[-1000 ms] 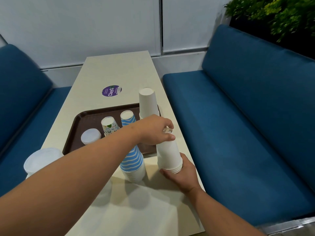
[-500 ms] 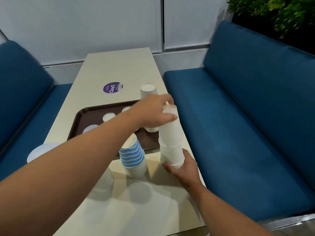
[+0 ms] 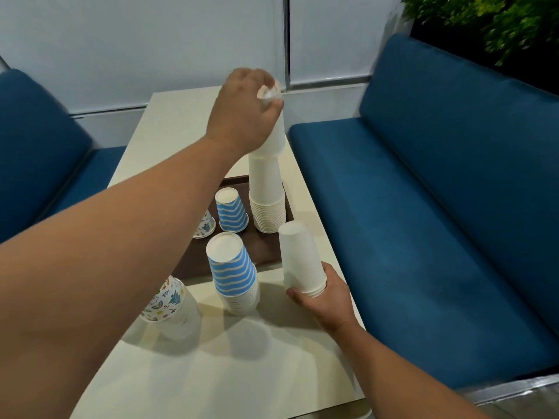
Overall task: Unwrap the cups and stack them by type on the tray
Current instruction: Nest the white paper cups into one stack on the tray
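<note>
My left hand [image 3: 242, 116] grips the top of some upturned white cups [image 3: 276, 131], which sit on or just above the tall white stack [image 3: 267, 204] at the tray's right end. My right hand [image 3: 328, 294] holds the base of a shorter white stack [image 3: 299, 258] on the table just in front of the brown tray [image 3: 266, 252]. On the tray also stand a blue striped cup [image 3: 231, 210] and a patterned cup [image 3: 207, 226], partly hidden by my left arm. A blue striped stack [image 3: 234, 273] and a patterned stack [image 3: 169, 300] stand on the table near the tray.
The cream table [image 3: 230, 367] is narrow, with its right edge close to my right hand. Blue benches [image 3: 423, 237] run along both sides. A white wall and a green plant [image 3: 499, 22] lie beyond.
My left hand has lifted white cups off the stack held by my right hand and carried them up and away onto the tray's white stack. My right hand stayed put.
</note>
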`<state>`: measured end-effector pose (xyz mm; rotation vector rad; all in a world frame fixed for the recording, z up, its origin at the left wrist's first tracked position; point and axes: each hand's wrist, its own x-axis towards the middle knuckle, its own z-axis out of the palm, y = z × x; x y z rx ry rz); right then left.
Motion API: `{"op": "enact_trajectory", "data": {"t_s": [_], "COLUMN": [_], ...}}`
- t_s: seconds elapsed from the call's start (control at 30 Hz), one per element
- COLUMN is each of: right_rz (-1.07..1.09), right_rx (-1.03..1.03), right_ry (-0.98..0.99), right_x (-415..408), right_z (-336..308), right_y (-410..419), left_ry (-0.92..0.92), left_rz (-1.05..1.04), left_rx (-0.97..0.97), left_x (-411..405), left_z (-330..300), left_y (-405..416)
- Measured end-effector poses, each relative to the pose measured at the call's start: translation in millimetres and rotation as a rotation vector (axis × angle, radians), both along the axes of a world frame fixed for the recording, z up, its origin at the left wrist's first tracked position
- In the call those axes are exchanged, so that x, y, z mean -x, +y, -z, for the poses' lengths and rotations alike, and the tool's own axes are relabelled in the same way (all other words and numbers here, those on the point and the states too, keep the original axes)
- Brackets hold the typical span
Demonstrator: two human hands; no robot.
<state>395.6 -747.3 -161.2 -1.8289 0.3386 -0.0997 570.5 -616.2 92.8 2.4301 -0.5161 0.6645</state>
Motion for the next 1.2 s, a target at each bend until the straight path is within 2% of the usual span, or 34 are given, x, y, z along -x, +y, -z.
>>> {"op": "enact_trajectory", "data": {"t_s": [0.13, 0.23, 0.37, 0.47, 0.57, 0.6, 0.63, 0.67, 0.73, 0.8, 0.87, 0.93, 1.0, 1.07, 1.2], "right_rz": [-0.005, -0.006, -0.009, -0.006, -0.007, -0.012, -0.018, -0.019, -0.015, -0.011, -0.012, -0.028, -0.027, 0.007, 0.033], "right_rx": [-0.016, -0.008, -0.002, -0.011, -0.019, -0.02, -0.019, -0.016, -0.014, -0.042, -0.091, -0.131, -0.223, -0.348, -0.514], "right_ry": [-0.007, -0.003, -0.002, -0.002, -0.003, -0.001, 0.002, 0.0, -0.008, -0.015, -0.031, -0.051, -0.092, -0.163, -0.269], "right_x": [0.3, -0.2, 0.7, 1.3, 1.0, 0.8, 0.6, 0.3, 0.1, 0.5, 2.0, 3.5, 5.7, 6.2, -4.7], "right_z": [0.2, 1.5, -1.0, -1.9, -1.9, -2.2, -2.4, -2.5, -1.4, -0.1, -0.3, -2.5, -5.6, -14.4, -41.4], "right_y": [-0.3, -0.5, -0.8, -0.7, -0.5, -0.7, -0.7, -0.8, -1.0, -1.4, -2.4, -3.6, -4.3, -6.0, -6.7], "left_ry": [0.181, 0.318, 0.415, 0.358, 0.097, 0.07, 0.117, 0.222, 0.45, 0.548, 0.618, 0.688, 0.751, 0.786, 0.83], "left_rz": [-0.045, -0.061, -0.055, -0.037, 0.083, 0.153, 0.235, 0.315, 0.417, 0.427, 0.406, 0.406, 0.391, 0.369, 0.357], "left_rx": [-0.071, -0.218, -0.319, -0.35, -0.231, -0.198, -0.203, -0.25, -0.48, -0.716, -0.804, -0.768, -0.646, -0.43, 0.126], "left_x": [-7.2, -9.0, -7.6, -4.5, 12.5, 22.0, 31.7, 41.3, 56.4, 62.4, 63.7, 63.0, 61.3, 58.3, 60.3], "left_z": [23.7, 42.3, 51.8, 47.6, 38.3, 35.7, 34.4, 34.8, 41.8, 54.3, 65.1, 69.6, 70.3, 69.0, 65.6], "left_y": [-1.7, -1.1, 2.2, 2.2, -2.8, -6.4, -10.2, -13.9, -19.8, -21.3, -19.9, -16.9, -11.7, -5.0, -1.2]}}
